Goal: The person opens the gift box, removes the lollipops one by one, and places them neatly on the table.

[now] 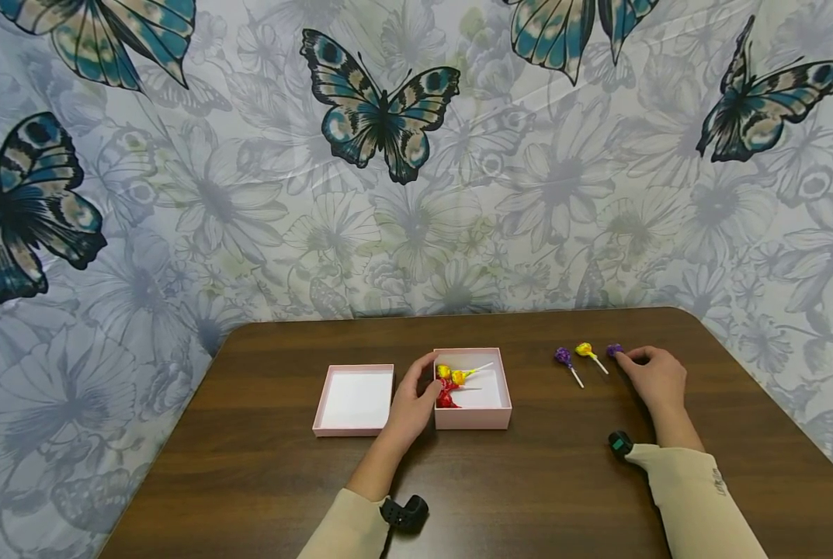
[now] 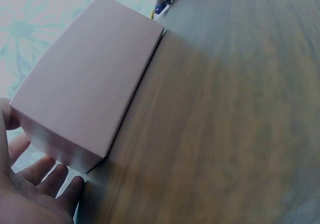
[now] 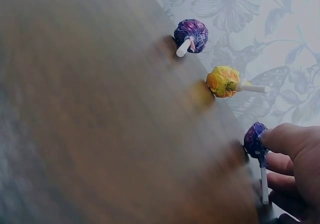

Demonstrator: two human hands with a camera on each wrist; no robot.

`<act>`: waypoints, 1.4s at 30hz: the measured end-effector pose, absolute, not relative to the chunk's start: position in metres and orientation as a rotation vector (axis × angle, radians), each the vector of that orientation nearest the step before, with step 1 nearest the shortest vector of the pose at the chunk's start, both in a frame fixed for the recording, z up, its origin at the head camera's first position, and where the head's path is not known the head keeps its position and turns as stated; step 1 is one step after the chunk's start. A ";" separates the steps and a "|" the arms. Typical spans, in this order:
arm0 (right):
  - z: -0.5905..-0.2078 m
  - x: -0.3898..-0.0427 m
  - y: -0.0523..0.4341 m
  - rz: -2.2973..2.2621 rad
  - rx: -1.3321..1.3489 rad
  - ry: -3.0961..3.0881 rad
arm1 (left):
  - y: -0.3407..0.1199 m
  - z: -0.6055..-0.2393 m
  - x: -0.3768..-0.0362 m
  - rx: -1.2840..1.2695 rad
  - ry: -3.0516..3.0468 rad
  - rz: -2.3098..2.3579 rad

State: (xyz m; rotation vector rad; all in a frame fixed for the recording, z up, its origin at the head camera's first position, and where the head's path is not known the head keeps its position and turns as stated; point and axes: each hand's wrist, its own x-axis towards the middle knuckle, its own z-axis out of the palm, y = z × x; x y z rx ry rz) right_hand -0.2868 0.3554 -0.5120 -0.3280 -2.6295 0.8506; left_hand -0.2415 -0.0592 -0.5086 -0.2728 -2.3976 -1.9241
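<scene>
Fingers (image 3: 287, 139) pinch round foil-wrapped purple lollipop (image 3: 255, 140).

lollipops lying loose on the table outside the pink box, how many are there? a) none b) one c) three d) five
c: three lie to the right of the pink box: a purple lollipop, a yellow lollipop, and a second purple lollipop that the right hand touches.

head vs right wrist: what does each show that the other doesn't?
Only head: the left hand resting against the pink box, the lollipops inside it, and the lid beside it.
Only right wrist: the thumb pressing on the purple lollipop's head, its stick running under the fingers.
Both: the right hand, three lollipops on the table, two purple, one yellow.
</scene>
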 end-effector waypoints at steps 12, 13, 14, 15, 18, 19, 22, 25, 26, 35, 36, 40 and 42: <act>-0.514 -0.289 0.357 0.863 -0.398 -2.610 | -0.059 -0.510 -0.243 -0.263 -2.415 -1.907; -0.513 -0.289 0.357 0.867 -0.399 -2.608 | -0.059 -0.510 -0.243 -0.262 -2.416 -1.906; -0.513 -0.289 0.357 0.870 -0.399 -2.609 | -0.059 -0.510 -0.243 -0.263 -2.415 -1.906; -0.513 -0.289 0.356 0.873 -0.398 -2.607 | -0.059 -0.510 -0.243 -0.259 -2.417 -1.906; -0.512 -0.289 0.356 0.875 -0.391 -2.604 | -0.059 -0.510 -0.243 -0.267 -2.412 -1.915; -0.512 -0.289 0.355 0.875 -0.389 -2.602 | -0.059 -0.510 -0.242 -0.271 -2.408 -1.918; -0.512 -0.289 0.356 0.875 -0.387 -2.598 | -0.059 -0.510 -0.242 -0.276 -2.404 -1.922; -0.512 -0.289 0.356 0.878 -0.395 -2.596 | -0.059 -0.510 -0.242 -0.277 -2.402 -1.925; -0.512 -0.289 0.356 0.879 -0.399 -2.599 | -0.059 -0.511 -0.242 -0.276 -2.403 -1.925; -0.509 -0.289 0.355 0.920 -0.434 -2.629 | -0.060 -0.509 -0.243 -0.296 -2.393 -1.928; -0.509 -0.289 0.355 0.920 -0.431 -2.630 | -0.060 -0.510 -0.243 -0.295 -2.393 -1.931; -0.507 -0.288 0.353 0.980 -0.426 -2.588 | -0.060 -0.506 -0.241 -0.291 -2.393 -1.936; -0.505 -0.287 0.351 1.034 -0.432 -2.533 | -0.060 -0.507 -0.241 -0.287 -2.394 -1.932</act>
